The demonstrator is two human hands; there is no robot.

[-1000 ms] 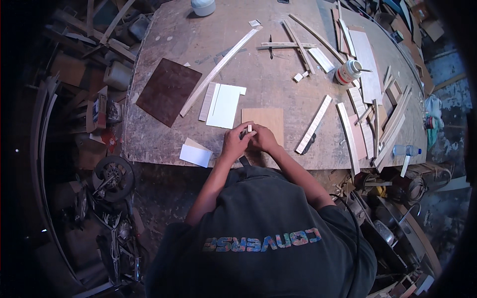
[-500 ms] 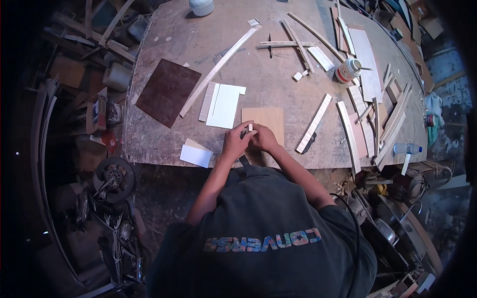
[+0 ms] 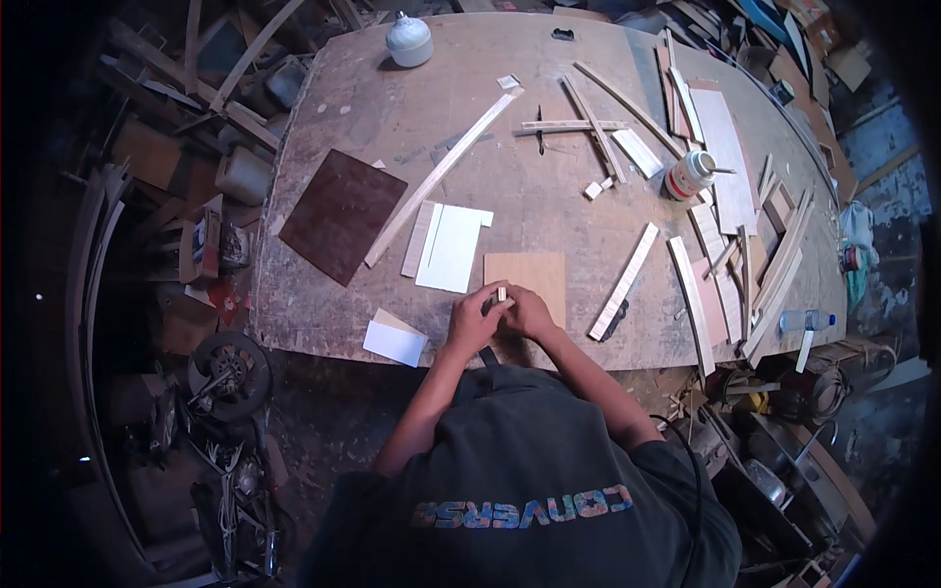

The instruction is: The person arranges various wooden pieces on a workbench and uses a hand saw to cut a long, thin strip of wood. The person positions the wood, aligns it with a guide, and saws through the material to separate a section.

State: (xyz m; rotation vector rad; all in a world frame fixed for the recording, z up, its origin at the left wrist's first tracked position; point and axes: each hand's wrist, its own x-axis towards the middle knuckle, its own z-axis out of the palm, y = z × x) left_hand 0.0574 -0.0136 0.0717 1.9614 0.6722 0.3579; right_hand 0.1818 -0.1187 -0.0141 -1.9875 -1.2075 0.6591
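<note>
My left hand [image 3: 470, 318] and my right hand [image 3: 527, 316] are closed together on a small pale wooden piece [image 3: 501, 294], held upright between my fingertips at the front edge of the table; part of it is hidden by my fingers. A square light plywood piece [image 3: 529, 267] lies just beyond and under my hands. White boards [image 3: 449, 247] lie to the back left, and a small white card [image 3: 393, 343] over a tan piece lies left of my left hand. A light wood strip [image 3: 623, 281] with something dark beside it lies right of my right hand.
On the worktable [image 3: 588, 225] are a dark brown panel [image 3: 342, 216], a white container [image 3: 409, 41], a glue tub [image 3: 690, 174] with a stick, scattered wood strips, long boards [image 3: 723, 157] and a plastic bottle [image 3: 806, 320]. A motorbike wheel [image 3: 229, 377] and scrap piles surround the table.
The whole view has shifted, with table, hands and objects appearing lower in the picture. My hands stay closed around the small piece in much the same place on the table.
</note>
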